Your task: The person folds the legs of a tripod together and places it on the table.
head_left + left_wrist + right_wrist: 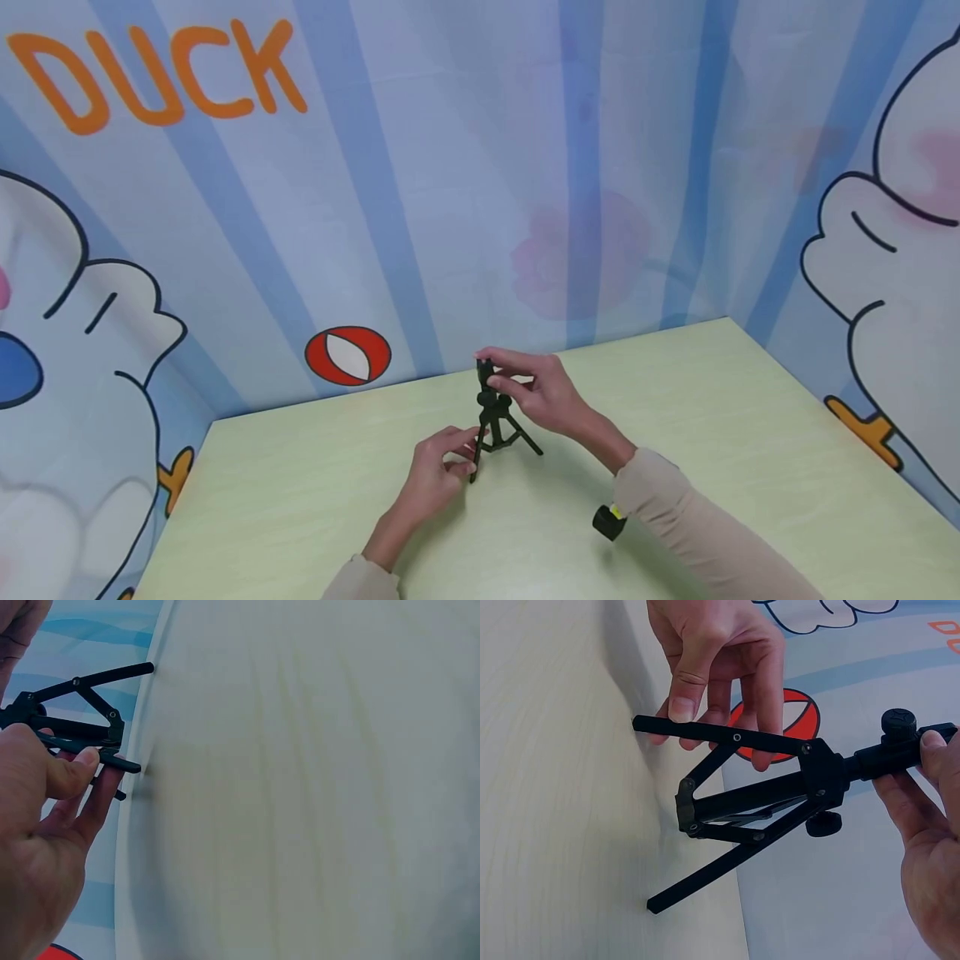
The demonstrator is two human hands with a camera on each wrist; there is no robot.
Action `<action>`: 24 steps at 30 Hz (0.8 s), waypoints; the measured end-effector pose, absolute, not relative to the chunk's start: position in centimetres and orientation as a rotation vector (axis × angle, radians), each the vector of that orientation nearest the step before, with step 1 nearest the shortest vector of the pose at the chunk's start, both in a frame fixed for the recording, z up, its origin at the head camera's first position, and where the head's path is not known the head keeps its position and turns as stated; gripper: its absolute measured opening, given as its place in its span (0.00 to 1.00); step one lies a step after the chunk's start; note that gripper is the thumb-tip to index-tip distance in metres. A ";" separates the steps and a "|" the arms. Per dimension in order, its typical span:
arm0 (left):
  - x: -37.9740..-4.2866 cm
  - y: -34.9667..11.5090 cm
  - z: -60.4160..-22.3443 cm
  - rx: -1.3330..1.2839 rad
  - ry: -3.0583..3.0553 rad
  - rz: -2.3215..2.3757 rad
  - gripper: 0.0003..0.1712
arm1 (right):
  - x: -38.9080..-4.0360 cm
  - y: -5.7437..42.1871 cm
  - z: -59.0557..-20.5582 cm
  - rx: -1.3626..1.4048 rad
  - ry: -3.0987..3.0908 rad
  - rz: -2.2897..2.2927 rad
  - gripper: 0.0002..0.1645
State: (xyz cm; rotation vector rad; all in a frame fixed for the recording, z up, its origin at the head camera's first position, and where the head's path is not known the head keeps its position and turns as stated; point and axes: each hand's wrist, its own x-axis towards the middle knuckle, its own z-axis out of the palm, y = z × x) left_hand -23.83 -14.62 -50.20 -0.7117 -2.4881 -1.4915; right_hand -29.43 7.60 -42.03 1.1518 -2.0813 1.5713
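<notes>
At one table [675, 442], one black three-legged tripod [496, 414], left fingers [769, 701] pinching one leg [720, 734], right fingers [901, 804] gripping its top [889, 759]

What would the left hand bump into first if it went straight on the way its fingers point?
The black tripod: the left hand already pinches one leg. Beyond that, the centre column looks next in line, though depth is hard to judge.
</notes>
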 end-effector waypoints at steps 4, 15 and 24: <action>-24.0 -14.4 -50.4 -0.683 -2.445 -1.560 0.33 | -29.5 7.6 -41.9 1.148 -2.089 1.553 0.22; -24.3 -13.9 -50.7 -0.692 -2.377 -1.574 0.31 | -29.2 7.7 -41.9 1.142 -2.103 1.543 0.22; -24.5 -13.7 -50.5 -0.736 -2.342 -1.378 0.26 | -29.1 7.4 -41.9 1.125 -2.105 1.549 0.22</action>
